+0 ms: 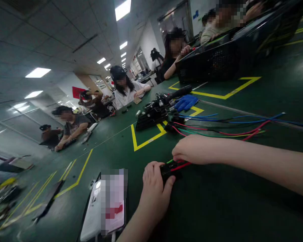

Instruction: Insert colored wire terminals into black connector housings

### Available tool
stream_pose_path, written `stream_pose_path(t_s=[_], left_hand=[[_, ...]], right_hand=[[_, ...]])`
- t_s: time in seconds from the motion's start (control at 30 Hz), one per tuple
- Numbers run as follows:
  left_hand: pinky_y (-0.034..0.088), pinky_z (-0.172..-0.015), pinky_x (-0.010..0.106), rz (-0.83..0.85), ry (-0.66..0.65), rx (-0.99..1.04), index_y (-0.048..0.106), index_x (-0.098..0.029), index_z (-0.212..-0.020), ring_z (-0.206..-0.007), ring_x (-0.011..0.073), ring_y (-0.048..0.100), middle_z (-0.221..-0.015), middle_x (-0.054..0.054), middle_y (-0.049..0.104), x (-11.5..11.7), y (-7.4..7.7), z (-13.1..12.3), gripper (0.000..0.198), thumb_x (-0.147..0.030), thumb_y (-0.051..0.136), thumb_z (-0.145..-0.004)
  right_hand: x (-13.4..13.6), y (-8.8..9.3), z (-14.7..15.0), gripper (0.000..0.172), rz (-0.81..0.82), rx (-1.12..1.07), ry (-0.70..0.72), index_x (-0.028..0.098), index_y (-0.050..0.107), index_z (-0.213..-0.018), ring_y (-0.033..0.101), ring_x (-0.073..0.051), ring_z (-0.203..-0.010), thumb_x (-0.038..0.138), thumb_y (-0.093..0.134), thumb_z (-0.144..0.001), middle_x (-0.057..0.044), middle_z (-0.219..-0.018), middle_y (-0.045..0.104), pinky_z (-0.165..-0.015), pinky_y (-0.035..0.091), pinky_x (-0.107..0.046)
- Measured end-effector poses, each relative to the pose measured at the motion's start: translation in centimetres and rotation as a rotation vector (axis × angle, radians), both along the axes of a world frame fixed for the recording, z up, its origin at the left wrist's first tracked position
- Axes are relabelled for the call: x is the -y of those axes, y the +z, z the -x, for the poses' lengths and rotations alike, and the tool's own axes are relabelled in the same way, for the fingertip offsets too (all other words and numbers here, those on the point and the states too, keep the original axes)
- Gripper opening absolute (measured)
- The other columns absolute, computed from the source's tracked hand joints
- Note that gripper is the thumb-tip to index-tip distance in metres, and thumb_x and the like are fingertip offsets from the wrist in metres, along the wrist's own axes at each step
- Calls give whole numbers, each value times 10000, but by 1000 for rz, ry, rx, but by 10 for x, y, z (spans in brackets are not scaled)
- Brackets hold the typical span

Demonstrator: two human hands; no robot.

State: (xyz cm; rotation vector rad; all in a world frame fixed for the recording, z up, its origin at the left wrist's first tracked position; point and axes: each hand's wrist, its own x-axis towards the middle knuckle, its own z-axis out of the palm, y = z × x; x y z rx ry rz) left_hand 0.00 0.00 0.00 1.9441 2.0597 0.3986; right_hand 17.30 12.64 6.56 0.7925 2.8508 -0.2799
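Note:
My left hand (154, 188) grips a small black connector block (168, 169) against the green table top (217, 201), fingers curled round it. My right hand (194, 149) comes in from the right and pinches red and green wires (179, 164) where they enter the block. Just beyond, a bundle of red, green, blue and black wires (217, 129) trails across the table to the right. A pile of black connectors and parts (154, 112) lies inside a yellow-taped square.
A phone (106, 205) lies at the near left. A blue glove (185, 102) rests beside the parts pile. A large black case (217, 60) stands at the far right. Several other people sit working along the table's far side.

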Motion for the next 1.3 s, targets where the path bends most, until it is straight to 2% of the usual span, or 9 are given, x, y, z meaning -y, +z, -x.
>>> stream_pose_path(t_s=[0.17, 0.27, 0.37, 0.53, 0.7, 0.9, 1.0, 1.13, 1.3], left_hand=[[346, -1106, 403, -18, 9, 38, 539, -184, -1213, -1257, 284, 469, -1287, 124, 516, -3, 4, -1, 287, -257, 559, -937], [363, -1083, 413, 16, 12, 78, 538, -179, -1194, -1231, 287, 483, -1272, 122, 530, -4, 9, 1, 291, -260, 589, -920], [396, -1029, 408, 23, 9, 88, 544, -185, -1132, -1172, 286, 507, -1214, 111, 556, -5, 12, 3, 262, -267, 625, -896], [423, -942, 403, 23, -4, 88, 567, -195, -1043, -1083, 287, 533, -1119, 88, 573, -6, 13, 3, 243, -314, 686, -867], [421, -936, 402, 29, 9, 93, 585, -196, -1068, -1078, 286, 531, -1113, 83, 569, -6, 13, 4, 270, -323, 700, -859], [418, -947, 401, 34, 6, 95, 587, -189, -1093, -1081, 283, 529, -1122, 85, 569, -6, 13, 4, 284, -318, 700, -866], [416, -954, 403, 23, 2, 107, 582, -190, -1083, -1088, 282, 527, -1126, 83, 570, -6, 12, 5, 286, -311, 713, -859], [420, -944, 412, 14, 8, 99, 569, -200, -1047, -1082, 288, 529, -1108, 80, 575, -6, 10, 6, 269, -308, 717, -850], [422, -931, 425, -7, -38, 125, 558, -213, -1038, -1065, 295, 529, -1101, 77, 581, -2, 10, 2, 296, -321, 739, -830]], right_hand=[[3, -4, 2, 258, -49, 21, -6, 220, 782, -965, 699, -219, -803, 246, 525, -969, -72, -872, 762, -580, 341, -308], [4, -3, 2, 197, -99, 6, 19, 217, 775, -1001, 702, -232, -826, 193, 595, -926, -79, -860, 760, -611, 356, -317], [7, 0, 3, 250, -225, -87, 101, 220, 748, -1081, 701, -231, -901, 119, 648, -876, -69, -947, 767, -685, 398, -324], [9, 3, 3, 174, -410, -203, 224, 192, 742, -998, 699, -208, -849, 101, 653, -879, -53, -916, 764, -704, 434, -325], [3, -1, 5, 291, -260, -53, 81, 247, 748, -1116, 713, -228, -910, 120, 680, -863, -61, -965, 776, -682, 424, -314], [0, -3, 5, 177, -157, 27, 46, 244, 770, -1010, 716, -219, -820, 214, 614, -932, -57, -898, 772, -580, 349, -300], [3, -1, 3, 190, -197, 19, 53, 209, 766, -1000, 710, -218, -784, 251, 584, -963, -74, -858, 764, -560, 314, -307], [10, 1, 3, 293, -376, -118, 72, 164, 752, -875, 682, -215, -700, 330, 542, -995, -87, -748, 736, -551, 288, -328], [18, -7, 4, 400, -486, -417, 154, 182, 705, -708, 625, -187, -627, 295, 469, -1011, -58, -688, 722, -585, 319, -327]])
